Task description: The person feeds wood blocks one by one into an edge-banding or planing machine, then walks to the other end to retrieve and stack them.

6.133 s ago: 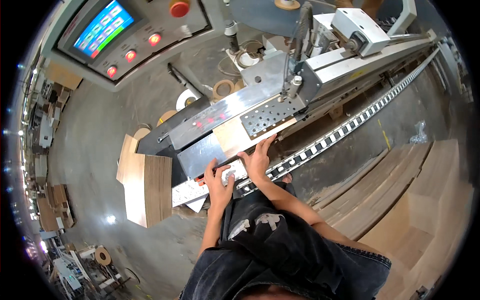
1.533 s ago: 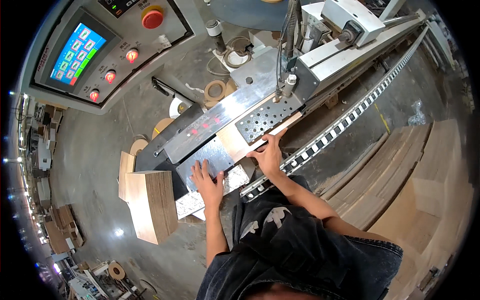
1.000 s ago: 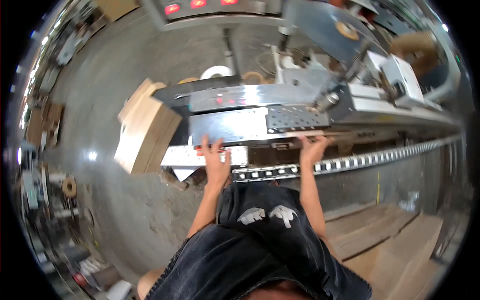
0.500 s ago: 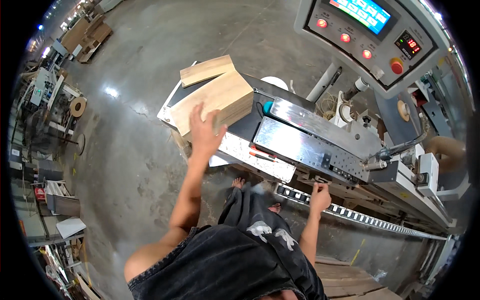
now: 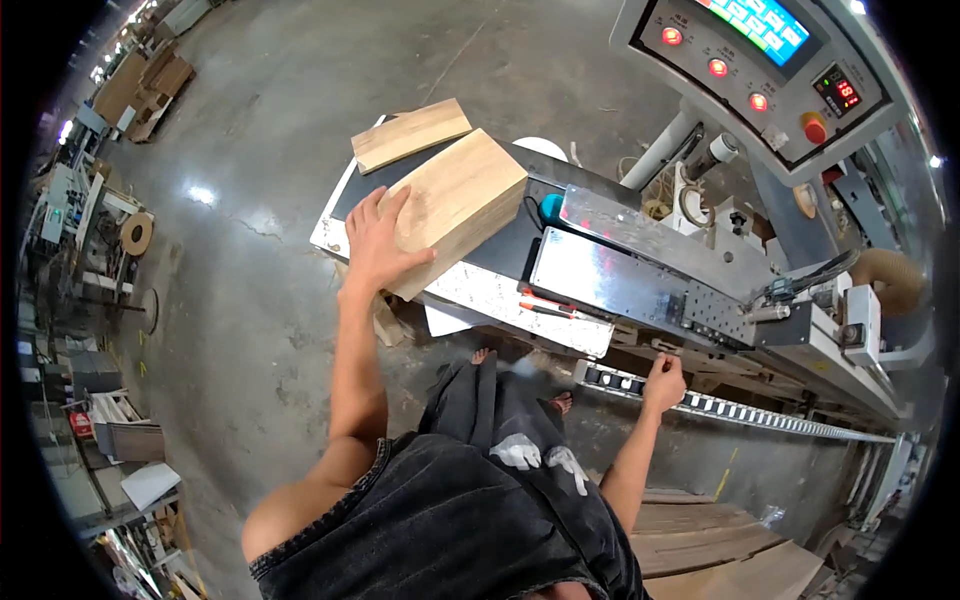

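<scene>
My left hand is at the near-left end of a stack of pale wooden boards. Its fingers are spread and seem to touch the stack, the thumb on the side facing me. A separate flat board lies just beyond the stack on the dark machine table. Down at the right, my right hand is closed with fingertips pressed together, close to the machine's front edge and above the roller rail. Whatever it may hold is hidden.
A red-handled tool lies on the table's white front strip beside metal guide plates. The control panel overhangs at upper right. Long boards lie low at the right. A tape roll is at far left.
My left hand has gone from above the stack's top to its left end. The whole view has shifted slightly; my right hand stays closed by the machine's edge.
</scene>
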Demonstrator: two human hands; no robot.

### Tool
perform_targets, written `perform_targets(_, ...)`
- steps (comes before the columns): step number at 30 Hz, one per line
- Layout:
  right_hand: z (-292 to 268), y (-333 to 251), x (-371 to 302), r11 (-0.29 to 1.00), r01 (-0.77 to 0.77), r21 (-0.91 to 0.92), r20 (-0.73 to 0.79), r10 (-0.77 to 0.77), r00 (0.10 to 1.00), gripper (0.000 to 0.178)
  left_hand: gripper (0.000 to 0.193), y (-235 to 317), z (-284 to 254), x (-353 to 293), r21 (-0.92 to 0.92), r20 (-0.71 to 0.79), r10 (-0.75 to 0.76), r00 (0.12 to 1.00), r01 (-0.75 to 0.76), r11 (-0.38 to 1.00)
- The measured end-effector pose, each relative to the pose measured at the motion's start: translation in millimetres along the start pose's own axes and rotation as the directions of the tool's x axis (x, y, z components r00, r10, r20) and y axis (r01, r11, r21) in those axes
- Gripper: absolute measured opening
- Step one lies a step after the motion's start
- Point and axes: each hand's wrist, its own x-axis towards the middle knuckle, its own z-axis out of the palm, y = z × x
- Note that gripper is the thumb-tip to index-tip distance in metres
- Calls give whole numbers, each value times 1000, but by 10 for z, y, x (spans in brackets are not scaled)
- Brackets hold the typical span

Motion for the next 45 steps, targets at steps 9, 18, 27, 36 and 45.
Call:
perform_targets(9,19,-51,-24,998,-64,18,-29,64,998,28,118,36,-351,95,-60,-53,42,998,-45,997)
perform_targets(18,119,-7,-92,940,36,339,-283,65,957,21,112,1006,107,-176,-153,-5,509,860,-504,850)
perform_targets(27,-216,-1275,-1014,867,481,132,-182,-456,871,40,127,1438,1663,-164,-361,255,639,726,-542,759)
perform_targets(36,219,-1507,-654,824,563,-62,119,-554,824,79,121,1478,1886,-71,-354,295,648,703,-549,757)
perform_targets(45,-79,-232,-116,959,-53,-278,61,73,996,74,119,1458,1865,-17,-339,342,639,689,-544,768)
